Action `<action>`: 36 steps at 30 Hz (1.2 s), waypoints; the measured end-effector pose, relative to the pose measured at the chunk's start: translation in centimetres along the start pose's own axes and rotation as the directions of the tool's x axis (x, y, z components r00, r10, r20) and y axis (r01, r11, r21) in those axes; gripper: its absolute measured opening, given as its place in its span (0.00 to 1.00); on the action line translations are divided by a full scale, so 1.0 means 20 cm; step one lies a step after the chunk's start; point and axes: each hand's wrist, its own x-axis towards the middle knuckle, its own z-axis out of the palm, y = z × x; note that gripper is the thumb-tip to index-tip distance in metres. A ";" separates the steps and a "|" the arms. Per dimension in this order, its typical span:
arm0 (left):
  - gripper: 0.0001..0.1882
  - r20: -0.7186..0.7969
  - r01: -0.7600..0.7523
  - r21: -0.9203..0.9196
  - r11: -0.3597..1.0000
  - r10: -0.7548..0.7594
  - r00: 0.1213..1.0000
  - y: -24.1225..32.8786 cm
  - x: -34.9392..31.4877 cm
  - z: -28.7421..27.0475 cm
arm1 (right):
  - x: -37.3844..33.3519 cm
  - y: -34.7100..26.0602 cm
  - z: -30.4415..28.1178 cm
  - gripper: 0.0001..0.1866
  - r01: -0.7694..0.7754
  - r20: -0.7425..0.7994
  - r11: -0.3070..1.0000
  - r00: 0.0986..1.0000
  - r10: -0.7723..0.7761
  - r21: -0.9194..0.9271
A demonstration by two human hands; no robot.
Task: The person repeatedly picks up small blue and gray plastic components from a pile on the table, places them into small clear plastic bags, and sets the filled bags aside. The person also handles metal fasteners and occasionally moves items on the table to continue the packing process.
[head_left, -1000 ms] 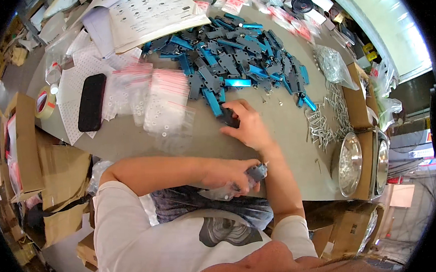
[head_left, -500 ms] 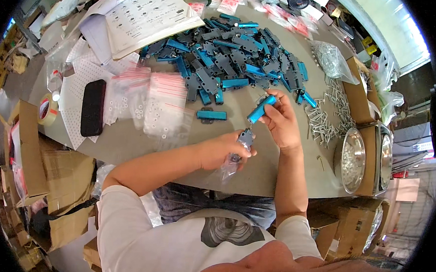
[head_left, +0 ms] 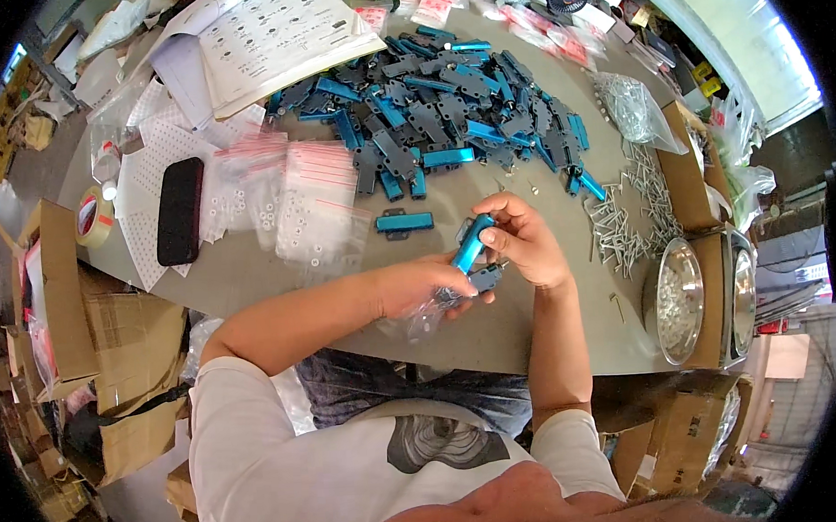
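Note:
My right hand (head_left: 525, 240) pinches a blue fitting (head_left: 473, 245) with a dark grey plate, tilted down toward my left hand (head_left: 424, 285). The left fingers are closed round a small clear plastic bag (head_left: 416, 322) and a dark grey fitting (head_left: 486, 277). The lower end of the blue piece meets the left fingers; whether it is inside the bag I cannot tell. Beyond the hands, one blue fitting (head_left: 404, 222) lies alone on the table. A large heap of the same blue and grey fittings (head_left: 429, 119) spreads further back.
Red-striped zip bags (head_left: 316, 205) with small white parts lie left of the hands, beside a dark phone (head_left: 180, 212). At right are loose screws (head_left: 615, 232), hex keys (head_left: 617, 308) and a metal bowl (head_left: 677, 301) of small pieces. A printed sheet (head_left: 284, 41) lies at the back.
My right hand has brought the blue fitting down and left, against the left hand. The left hand has stayed nearly in place with the bag.

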 end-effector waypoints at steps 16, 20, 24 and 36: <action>0.25 0.074 -0.138 -0.237 0.962 0.159 0.984 -0.08 0.06 -0.08 | -0.02 -0.03 0.03 0.16 0.007 0.199 0.982 0.980 0.031 -0.188; 0.26 0.040 -0.130 -0.292 0.948 0.147 0.988 -0.02 0.02 -0.03 | -0.02 -0.01 0.01 0.13 0.023 0.149 0.995 0.989 -0.009 -0.093; 0.31 0.151 -0.078 -0.209 0.975 0.111 0.982 -0.03 0.03 -0.03 | -0.03 0.01 -0.07 0.12 0.059 0.097 0.998 0.993 -0.060 0.018; 0.25 0.197 0.036 -0.380 0.924 0.042 0.980 -0.07 0.05 -0.08 | 0.00 0.06 0.04 0.05 0.009 0.064 0.994 0.998 -0.002 -0.109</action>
